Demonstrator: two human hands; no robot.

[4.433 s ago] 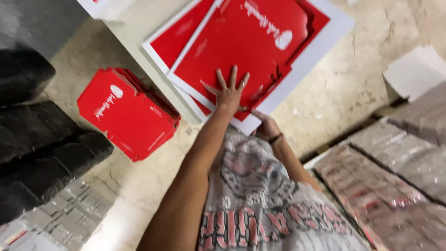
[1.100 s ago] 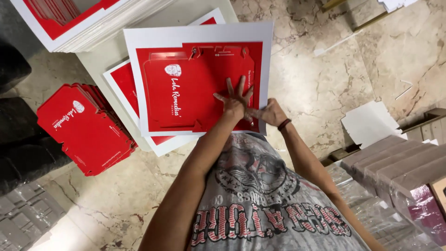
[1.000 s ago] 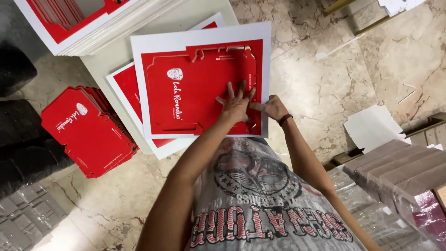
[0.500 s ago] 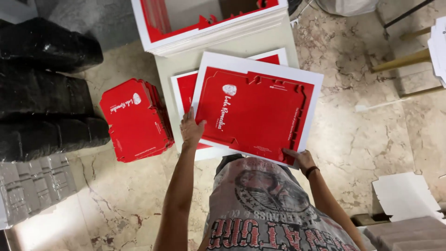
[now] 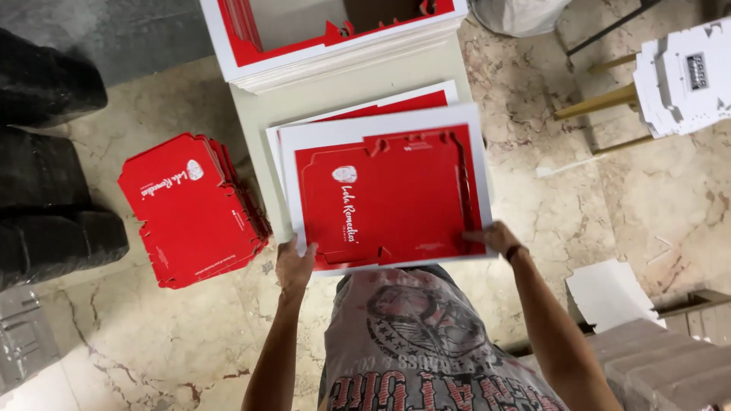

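The left hand [image 5: 293,265] curls round the near left corner of a flat red card sheet [image 5: 388,199] with a white border. The right hand [image 5: 496,238] pinches its near right edge. The sheet is thin, stiff and smooth, with cut lines. It lies on more sheets [image 5: 358,114] on the pale worktop [image 5: 304,99]. A pile of red cut-out cards [image 5: 190,209] sits on the marble floor [image 5: 579,205] to the left.

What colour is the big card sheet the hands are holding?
The flat cardboard sheet is red with a white border, seen in the head view.
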